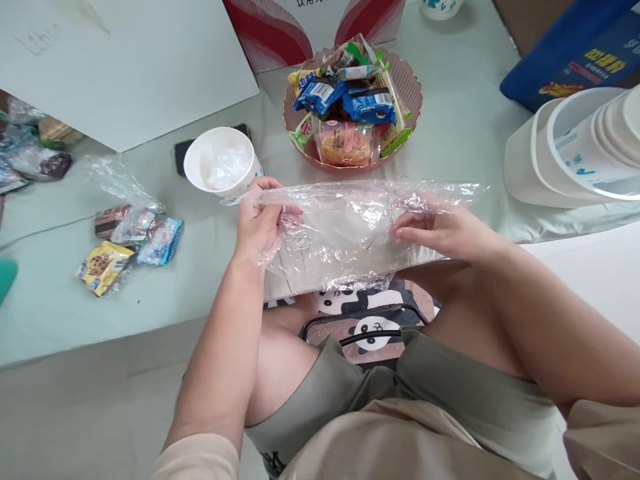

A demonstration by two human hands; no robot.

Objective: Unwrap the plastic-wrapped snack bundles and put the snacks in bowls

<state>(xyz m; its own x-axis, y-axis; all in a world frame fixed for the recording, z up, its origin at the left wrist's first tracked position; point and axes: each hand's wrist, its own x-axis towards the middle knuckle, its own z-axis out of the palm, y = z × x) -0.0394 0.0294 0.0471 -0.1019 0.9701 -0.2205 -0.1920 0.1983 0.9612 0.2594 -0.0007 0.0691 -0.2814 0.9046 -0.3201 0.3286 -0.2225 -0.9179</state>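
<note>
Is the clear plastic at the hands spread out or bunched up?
Spread out, though wrinkled: the clear plastic forms one broad, shiny stretch from the left hand across to the right hand.

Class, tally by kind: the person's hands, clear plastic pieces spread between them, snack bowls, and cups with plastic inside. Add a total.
Left hand and right hand: 2
Clear plastic piece: 1
Snack bowl: 1
Cup with plastic inside: 1
Total: 5
</note>
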